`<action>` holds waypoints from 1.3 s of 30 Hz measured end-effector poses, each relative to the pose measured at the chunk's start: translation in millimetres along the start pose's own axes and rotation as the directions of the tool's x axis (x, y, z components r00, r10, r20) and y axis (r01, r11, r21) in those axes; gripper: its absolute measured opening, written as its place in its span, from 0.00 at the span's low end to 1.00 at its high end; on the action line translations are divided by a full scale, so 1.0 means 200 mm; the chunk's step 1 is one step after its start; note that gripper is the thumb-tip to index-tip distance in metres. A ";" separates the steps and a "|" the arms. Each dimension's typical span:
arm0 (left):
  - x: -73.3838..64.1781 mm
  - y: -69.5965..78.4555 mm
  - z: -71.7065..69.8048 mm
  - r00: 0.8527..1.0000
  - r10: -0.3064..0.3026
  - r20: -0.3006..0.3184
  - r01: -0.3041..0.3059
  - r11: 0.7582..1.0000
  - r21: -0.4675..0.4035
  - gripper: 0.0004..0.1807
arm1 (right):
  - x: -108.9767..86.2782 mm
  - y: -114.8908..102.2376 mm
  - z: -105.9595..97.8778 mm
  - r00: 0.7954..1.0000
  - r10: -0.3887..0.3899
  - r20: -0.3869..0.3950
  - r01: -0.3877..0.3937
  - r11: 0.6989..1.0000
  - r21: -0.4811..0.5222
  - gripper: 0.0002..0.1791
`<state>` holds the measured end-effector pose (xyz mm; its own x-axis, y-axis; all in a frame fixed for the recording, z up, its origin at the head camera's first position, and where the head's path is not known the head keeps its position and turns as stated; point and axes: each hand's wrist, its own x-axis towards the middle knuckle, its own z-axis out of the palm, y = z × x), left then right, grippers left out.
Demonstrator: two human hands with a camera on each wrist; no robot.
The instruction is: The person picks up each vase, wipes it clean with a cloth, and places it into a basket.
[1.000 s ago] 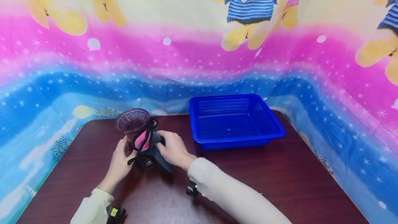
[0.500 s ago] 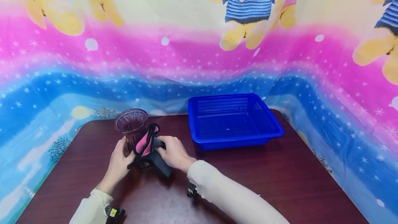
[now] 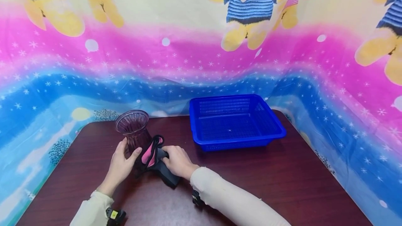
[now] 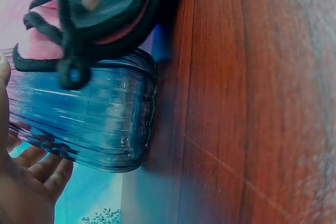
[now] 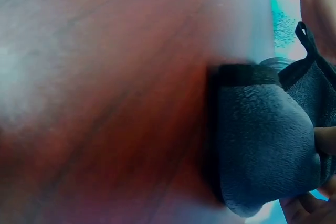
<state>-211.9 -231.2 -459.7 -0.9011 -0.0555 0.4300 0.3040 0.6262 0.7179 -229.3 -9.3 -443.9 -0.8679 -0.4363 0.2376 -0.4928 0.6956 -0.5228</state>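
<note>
A purplish ribbed glass vase [image 3: 137, 138] with a flared rim stands on the left half of the table. My left hand [image 3: 120, 166] grips its side, thumb nearest me and fingers round the far side. A folded cleaning cloth [image 3: 169, 174], dark grey and pink with black edging, hangs from my right hand [image 3: 178, 161], which pinches it just right of the vase. In the left wrist view the cloth [image 4: 118, 17] overlaps the vase [image 4: 100, 116], its black hanging loop in front of the glass. Grey fleece [image 5: 262, 140] fills much of the right wrist view's right side.
A blue plastic basket [image 3: 201, 142] with perforated walls stands at the back right of the dark red-brown table [image 3: 251, 180]. Behind the table hangs a printed curtain [image 3: 188, 55] with bears and snowflakes, which wraps round both sides.
My right hand has drawn the cloth down and to the right, off the vase's side and away from my left thumb. The left hand and vase have stayed put.
</note>
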 end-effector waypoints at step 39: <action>-0.01 0.00 0.00 0.999 -0.033 0.011 0.033 0.999 0.010 0.35 | 0.01 -0.04 -0.03 0.998 0.002 -0.062 0.001 0.999 0.047 0.11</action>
<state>-210.9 -230.8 -461.0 -0.9141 -0.0675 0.3998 0.2709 0.6320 0.7261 -227.9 -11.4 -433.9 -0.8711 -0.3985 0.2871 -0.4902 0.6676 -0.5604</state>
